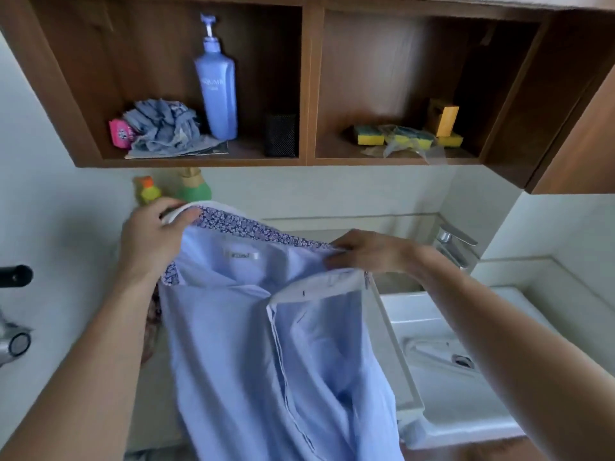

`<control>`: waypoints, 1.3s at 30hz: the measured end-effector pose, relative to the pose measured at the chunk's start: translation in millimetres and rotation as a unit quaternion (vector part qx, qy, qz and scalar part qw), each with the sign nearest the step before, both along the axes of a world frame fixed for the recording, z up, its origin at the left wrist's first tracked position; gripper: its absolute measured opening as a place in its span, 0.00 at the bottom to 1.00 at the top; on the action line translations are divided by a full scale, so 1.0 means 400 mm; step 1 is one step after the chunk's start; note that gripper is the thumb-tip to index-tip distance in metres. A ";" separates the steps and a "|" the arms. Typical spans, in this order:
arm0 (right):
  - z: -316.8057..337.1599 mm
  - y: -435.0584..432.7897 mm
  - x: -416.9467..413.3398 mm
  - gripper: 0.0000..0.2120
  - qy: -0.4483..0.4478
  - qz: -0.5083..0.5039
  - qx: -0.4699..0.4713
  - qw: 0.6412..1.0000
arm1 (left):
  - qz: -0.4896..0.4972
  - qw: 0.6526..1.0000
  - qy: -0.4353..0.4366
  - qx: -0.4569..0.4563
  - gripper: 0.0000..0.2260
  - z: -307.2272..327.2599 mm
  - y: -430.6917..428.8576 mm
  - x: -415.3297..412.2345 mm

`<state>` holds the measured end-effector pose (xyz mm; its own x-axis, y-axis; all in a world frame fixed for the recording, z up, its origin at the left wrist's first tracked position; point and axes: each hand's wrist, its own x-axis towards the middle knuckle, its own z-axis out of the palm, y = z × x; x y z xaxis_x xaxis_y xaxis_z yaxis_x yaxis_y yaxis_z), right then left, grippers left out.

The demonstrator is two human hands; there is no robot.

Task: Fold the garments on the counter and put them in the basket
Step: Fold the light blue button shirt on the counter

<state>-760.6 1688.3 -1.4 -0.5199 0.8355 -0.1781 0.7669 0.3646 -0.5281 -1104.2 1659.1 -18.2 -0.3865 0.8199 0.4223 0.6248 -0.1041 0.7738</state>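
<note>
- Left hand (156,234): fingers curled over the left end of the collar, gripping it.
- Light blue button-up fabric shirt (233,344) (collar lined in blue-and-white floral print): held up in the air by the collar, label side towards the camera, body hanging down.
- Right hand (362,252): pinches the collar's right end.
- White rectangular ceramic sink (466,410): just right of the hanging shirt, lower.

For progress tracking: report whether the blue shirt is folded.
Unfolded: left hand and right hand hold the blue shirt up, hanging open.
</note>
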 end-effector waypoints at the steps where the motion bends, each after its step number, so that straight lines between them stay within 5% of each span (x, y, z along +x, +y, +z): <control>1: 0.025 0.023 -0.005 0.15 -0.019 -0.012 0.044 0.999 | -0.020 1.000 0.013 -0.010 0.05 0.019 0.004 -0.016; 4: 0.022 0.095 0.014 0.17 -0.144 -0.094 0.175 0.969 | -0.064 0.987 0.074 -0.125 0.06 0.020 0.021 -0.042; 7: -0.056 0.123 0.037 0.17 -0.177 -0.125 0.079 0.973 | 0.000 0.948 0.149 -0.280 0.11 -0.048 0.029 -0.010; 9: -0.111 0.136 0.051 0.04 -0.092 -0.128 -0.033 0.987 | 0.030 0.914 0.031 -0.405 0.17 -0.102 0.020 0.044; 11: -0.134 0.145 0.070 0.09 0.000 -0.143 -0.082 0.986 | -0.003 0.868 -0.147 -0.475 0.19 -0.151 0.005 0.094; 15: -0.215 0.184 0.086 0.27 0.263 -0.222 -0.206 0.916 | -0.056 0.814 -0.452 -0.361 0.16 -0.258 0.052 0.139; 20: -0.354 0.270 0.039 0.27 0.352 -0.264 -0.209 0.873 | 0.033 0.793 -0.570 -0.212 0.16 -0.305 0.138 0.184; 26: -0.390 0.416 -0.070 0.24 0.367 -0.304 -0.083 0.875 | 0.095 0.886 -0.421 -0.172 0.12 -0.210 0.303 0.132; 31: -0.317 0.612 -0.110 0.28 0.286 -0.253 0.098 0.919 | 0.008 0.918 -0.374 -0.131 0.17 -0.209 0.570 0.034; 35: -0.471 0.629 -0.107 0.37 0.153 -0.202 0.154 0.955 | -0.058 0.980 -0.042 -0.186 0.31 -0.387 0.643 0.033; 39: -0.706 0.575 -0.098 0.34 -0.096 -0.130 0.054 0.985 | -0.158 0.900 0.245 -0.325 0.37 -0.644 0.535 0.076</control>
